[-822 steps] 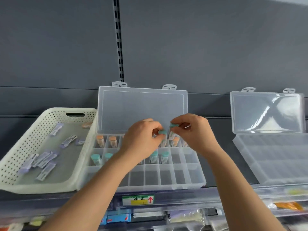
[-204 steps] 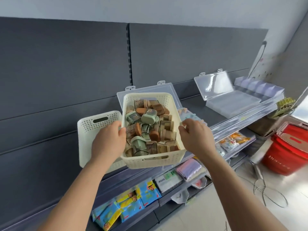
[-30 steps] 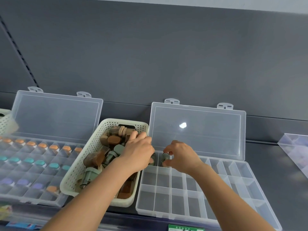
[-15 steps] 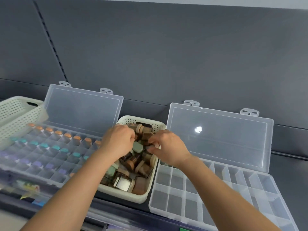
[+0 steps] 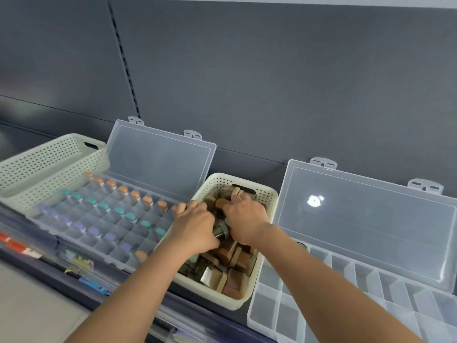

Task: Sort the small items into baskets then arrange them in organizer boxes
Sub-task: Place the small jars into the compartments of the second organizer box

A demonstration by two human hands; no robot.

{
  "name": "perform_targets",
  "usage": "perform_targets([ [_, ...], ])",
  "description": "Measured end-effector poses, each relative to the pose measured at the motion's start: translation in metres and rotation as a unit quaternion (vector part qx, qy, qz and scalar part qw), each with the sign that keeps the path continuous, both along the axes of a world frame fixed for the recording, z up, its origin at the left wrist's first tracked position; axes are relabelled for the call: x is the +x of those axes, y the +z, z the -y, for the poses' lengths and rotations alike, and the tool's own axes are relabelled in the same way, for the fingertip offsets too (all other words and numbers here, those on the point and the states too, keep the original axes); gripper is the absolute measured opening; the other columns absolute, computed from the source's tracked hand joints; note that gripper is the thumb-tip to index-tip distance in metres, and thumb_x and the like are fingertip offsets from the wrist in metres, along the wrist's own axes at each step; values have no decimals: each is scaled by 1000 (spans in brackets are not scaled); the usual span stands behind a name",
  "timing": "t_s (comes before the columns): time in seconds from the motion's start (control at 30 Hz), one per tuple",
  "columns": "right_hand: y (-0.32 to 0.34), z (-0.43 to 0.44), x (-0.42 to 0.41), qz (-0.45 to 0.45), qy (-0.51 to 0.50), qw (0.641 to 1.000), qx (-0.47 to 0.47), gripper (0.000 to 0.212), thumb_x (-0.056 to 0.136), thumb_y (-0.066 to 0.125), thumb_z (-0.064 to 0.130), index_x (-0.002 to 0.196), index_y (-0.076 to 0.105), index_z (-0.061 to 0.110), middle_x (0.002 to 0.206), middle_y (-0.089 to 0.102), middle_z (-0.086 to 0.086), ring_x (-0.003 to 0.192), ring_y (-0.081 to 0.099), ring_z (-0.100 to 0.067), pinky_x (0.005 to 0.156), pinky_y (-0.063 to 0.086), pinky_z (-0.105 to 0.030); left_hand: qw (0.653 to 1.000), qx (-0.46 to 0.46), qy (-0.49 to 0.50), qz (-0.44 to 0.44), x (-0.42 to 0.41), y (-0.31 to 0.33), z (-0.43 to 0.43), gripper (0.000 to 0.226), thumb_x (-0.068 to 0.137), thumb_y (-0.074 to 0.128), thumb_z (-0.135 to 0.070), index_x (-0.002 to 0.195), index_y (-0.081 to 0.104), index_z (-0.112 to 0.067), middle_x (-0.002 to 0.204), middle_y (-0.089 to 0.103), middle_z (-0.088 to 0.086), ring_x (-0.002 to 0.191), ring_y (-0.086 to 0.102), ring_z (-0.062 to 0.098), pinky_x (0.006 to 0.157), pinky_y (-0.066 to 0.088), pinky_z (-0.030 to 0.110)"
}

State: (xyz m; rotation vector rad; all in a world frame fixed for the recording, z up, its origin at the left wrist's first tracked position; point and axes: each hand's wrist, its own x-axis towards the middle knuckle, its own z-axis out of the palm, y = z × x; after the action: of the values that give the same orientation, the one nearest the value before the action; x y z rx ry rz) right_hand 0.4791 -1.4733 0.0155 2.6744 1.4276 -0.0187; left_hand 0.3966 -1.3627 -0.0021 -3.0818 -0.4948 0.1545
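Note:
A cream perforated basket (image 5: 264, 194) full of small brown and green-lidded jars (image 5: 232, 258) stands between two clear organizer boxes. Both my hands are down inside it among the jars. My left hand (image 5: 195, 226) curls its fingers around a green-lidded jar (image 5: 220, 230). My right hand (image 5: 246, 217) lies over the brown jars at the basket's far end, its fingertips hidden. The right organizer box (image 5: 346, 276) has its lid up, and something small and dark (image 5: 300, 245) sits in its far-left compartment. The other compartments I can see hold nothing.
The left organizer box (image 5: 106, 219), lid up, holds rows of orange-, teal- and purple-capped vials. A second cream basket (image 5: 49, 162) stands at the far left. A grey back panel rises behind everything. The shelf's front edge runs below, with packaged goods underneath.
My hands have left the right box's far-left compartments and gone into the basket of jars. The view has swung left and the left basket has come into sight.

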Motion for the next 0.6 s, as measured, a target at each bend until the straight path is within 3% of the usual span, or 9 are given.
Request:
perform_targets([
  [0.1,2,4,6,-49,-11,997,57,36,80,60,9,114,49,13,107,57,-9,104,53,-28,76,51,-39,998,-40,15,49,0,8,-4,24,71,59,-48,70,59,-24,84,50,-10,92,43,14,73,24,34],
  [0.2,7,14,16,-144,-62,978,137,40,78,63,14,114,46,13,106,57,-7,96,55,-27,73,45,-34,980,-155,50,114,-2,20,-10,25,74,64,-48,80,65,-23,76,64,-11,77,59,13,61,34,28],
  [0.33,11,31,25,-258,-100,935,224,49,79,63,21,126,52,18,113,50,-4,95,49,-19,78,42,-28,927,-308,82,196,-2,31,-13,33,79,71,-42,109,63,-30,100,62,-16,85,64,8,68,51,29],
  [0.4,11,40,25,-296,-108,907,279,36,79,64,21,115,60,21,105,55,-1,92,56,-21,78,50,-31,884,-399,73,233,1,35,-7,35,82,71,-34,116,62,-31,97,64,-18,72,68,6,64,58,30],
  [0.47,10,49,24,-357,-141,855,349,25,81,66,22,105,60,23,98,60,4,85,63,-22,75,57,-36,851,-460,62,245,4,37,-1,35,86,68,-30,120,60,-34,89,66,-16,63,68,7,56,57,22],
  [0.53,8,59,24,-386,-173,817,393,24,83,66,27,104,56,23,96,64,2,83,64,-22,76,57,-37,853,-466,47,230,9,37,6,32,90,62,-34,121,54,-39,85,68,-9,59,68,10,52,55,22],
  [0.6,7,69,26,-368,-185,817,404,26,85,64,31,108,54,24,94,68,-4,80,63,-22,75,53,-37,859,-465,29,213,16,36,12,30,92,58,-36,120,49,-42,81,68,-5,60,67,12,52,54,25],
])
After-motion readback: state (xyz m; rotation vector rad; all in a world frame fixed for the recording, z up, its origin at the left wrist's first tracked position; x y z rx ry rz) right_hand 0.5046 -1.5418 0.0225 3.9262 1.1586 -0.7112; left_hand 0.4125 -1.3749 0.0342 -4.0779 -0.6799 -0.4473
